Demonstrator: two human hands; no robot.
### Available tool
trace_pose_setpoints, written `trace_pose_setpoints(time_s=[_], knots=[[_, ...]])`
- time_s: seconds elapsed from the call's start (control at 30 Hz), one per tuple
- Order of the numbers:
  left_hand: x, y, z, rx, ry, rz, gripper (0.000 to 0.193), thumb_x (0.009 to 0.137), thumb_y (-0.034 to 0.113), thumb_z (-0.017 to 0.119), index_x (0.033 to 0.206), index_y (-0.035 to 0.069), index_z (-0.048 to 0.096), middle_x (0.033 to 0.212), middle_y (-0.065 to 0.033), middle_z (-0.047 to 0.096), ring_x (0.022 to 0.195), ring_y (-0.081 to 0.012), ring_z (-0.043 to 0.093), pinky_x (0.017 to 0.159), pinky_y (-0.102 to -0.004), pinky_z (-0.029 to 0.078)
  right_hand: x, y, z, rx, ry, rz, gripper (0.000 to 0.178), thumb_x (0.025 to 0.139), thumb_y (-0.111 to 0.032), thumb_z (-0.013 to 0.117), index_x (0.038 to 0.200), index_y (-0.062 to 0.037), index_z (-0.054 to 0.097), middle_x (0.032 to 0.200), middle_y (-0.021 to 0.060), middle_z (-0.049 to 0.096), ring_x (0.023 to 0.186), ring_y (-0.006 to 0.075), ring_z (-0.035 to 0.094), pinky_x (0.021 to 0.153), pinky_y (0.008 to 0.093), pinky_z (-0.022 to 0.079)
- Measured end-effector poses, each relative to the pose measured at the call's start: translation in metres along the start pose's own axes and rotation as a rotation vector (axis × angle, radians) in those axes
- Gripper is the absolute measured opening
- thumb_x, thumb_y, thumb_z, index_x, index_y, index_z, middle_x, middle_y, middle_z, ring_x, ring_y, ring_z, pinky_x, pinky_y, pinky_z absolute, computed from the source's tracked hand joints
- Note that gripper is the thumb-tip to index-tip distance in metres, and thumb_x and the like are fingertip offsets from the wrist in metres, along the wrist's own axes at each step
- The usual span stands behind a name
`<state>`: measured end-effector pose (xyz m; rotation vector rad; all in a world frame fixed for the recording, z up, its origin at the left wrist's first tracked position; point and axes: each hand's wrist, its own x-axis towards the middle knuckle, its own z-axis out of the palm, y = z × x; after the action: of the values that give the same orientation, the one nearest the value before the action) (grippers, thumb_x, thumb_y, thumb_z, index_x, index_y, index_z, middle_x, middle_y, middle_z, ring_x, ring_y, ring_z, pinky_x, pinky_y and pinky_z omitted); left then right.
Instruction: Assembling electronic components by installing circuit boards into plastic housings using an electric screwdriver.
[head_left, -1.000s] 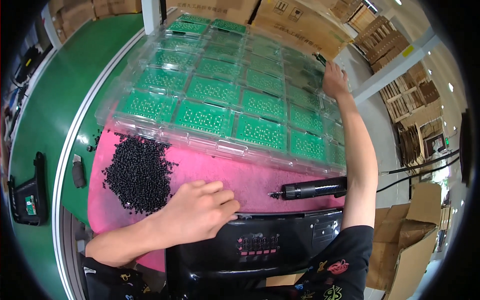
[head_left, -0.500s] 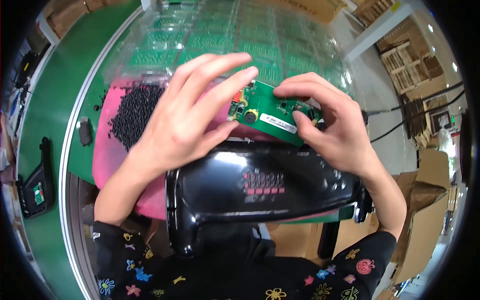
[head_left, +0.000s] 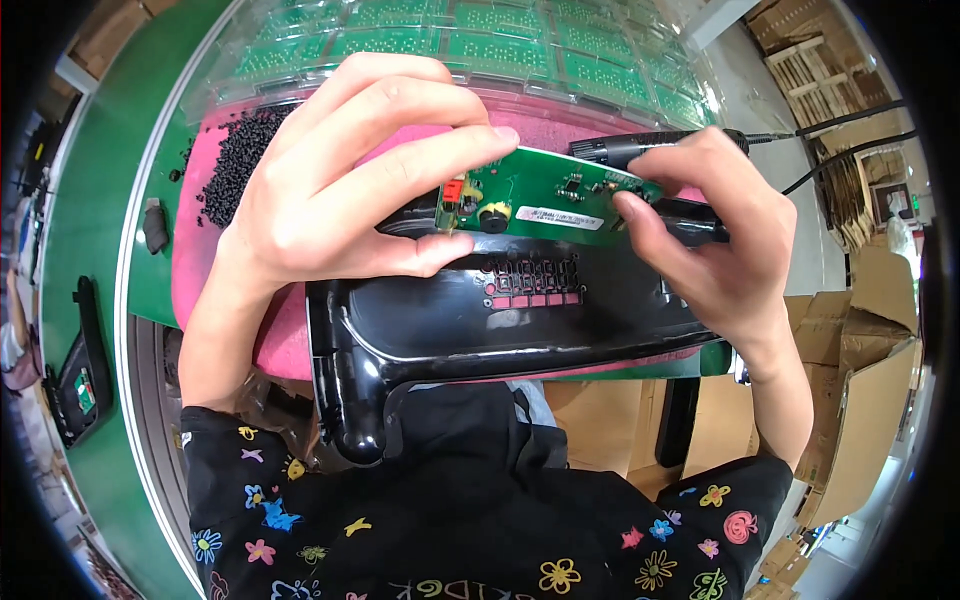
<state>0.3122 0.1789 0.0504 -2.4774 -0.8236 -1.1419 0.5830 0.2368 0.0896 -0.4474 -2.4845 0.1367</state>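
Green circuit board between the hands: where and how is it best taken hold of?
Likely by the edges at its two short ends, left hand from the left, right hand from the right. The green circuit board is long and thin, tilted, component side showing; a red part and a round black one near its left end argue for pinching edges, not the face.

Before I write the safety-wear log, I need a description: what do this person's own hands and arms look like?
The left hand and right hand show no gloves, and no watch is visible. The left sleeve and right sleeve are short and black, scattered with doodle-like flowers in blue, pink and yellow.
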Motion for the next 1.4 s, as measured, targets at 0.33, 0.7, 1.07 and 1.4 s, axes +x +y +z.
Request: trace_pose_setpoints(time_s=[0.33, 0.7, 1.07, 1.4], knots=[[-0.003, -0.002, -0.001, -0.132, -0.071, -0.013, 0.06, 0.063, 0.039, 0.082, 0.101, -0.005, 0.069, 0.092, -0.0134, 0.063, 0.08, -0.0296, 0.061, 0.07, -0.0386, 0.05, -0.035, -0.004, -0.008, 0.399, -0.011, 0.328, 0.032, 0.075, 0.005, 0.068, 0.106, 0.0035, 0.062, 0.082, 0.0077, 0.067, 0.075, 0.012, 0.065, 0.067, 0.0234, 0.052], [-0.006, 0.001, 0.007, -0.284, -0.102, -0.101, 0.066, 0.063, 0.038, 0.084, 0.104, -0.01, 0.066, 0.089, -0.0148, 0.062, 0.077, -0.0266, 0.06, 0.066, -0.036, 0.048, -0.05, -0.002, 0.006, 0.009, -0.036, 0.105, 0.072, 0.054, -0.021, 0.091, 0.114, 0.0048, 0.061, 0.099, 0.0144, 0.063, 0.077, 0.022, 0.061, 0.069, 0.0305, 0.051], [-0.009, 0.021, 0.009, -0.505, -0.424, -0.39, 0.069, 0.057, 0.025, 0.087, 0.116, -0.001, 0.064, 0.102, -0.0114, 0.063, 0.082, -0.0209, 0.065, 0.06, -0.0272, 0.054, -0.078, -0.01, 0.01, 0.137, -0.061, 0.214, 0.061, 0.058, -0.015, 0.086, 0.11, 0.0062, 0.062, 0.091, 0.0152, 0.069, 0.07, 0.0256, 0.065, 0.067, 0.033, 0.052], [-0.007, 0.033, 0.013, -0.462, -0.762, -0.514, 0.064, 0.06, 0.028, 0.083, 0.113, 0.003, 0.058, 0.105, -0.0084, 0.059, 0.08, -0.0258, 0.064, 0.063, -0.0329, 0.052, -0.091, 0.001, 0.024, 0.454, -0.182, 0.418, 0.055, 0.059, -0.013, 0.085, 0.106, -0.002, 0.06, 0.115, 0.0158, 0.063, 0.101, 0.0305, 0.063, 0.088, 0.0365, 0.05]])
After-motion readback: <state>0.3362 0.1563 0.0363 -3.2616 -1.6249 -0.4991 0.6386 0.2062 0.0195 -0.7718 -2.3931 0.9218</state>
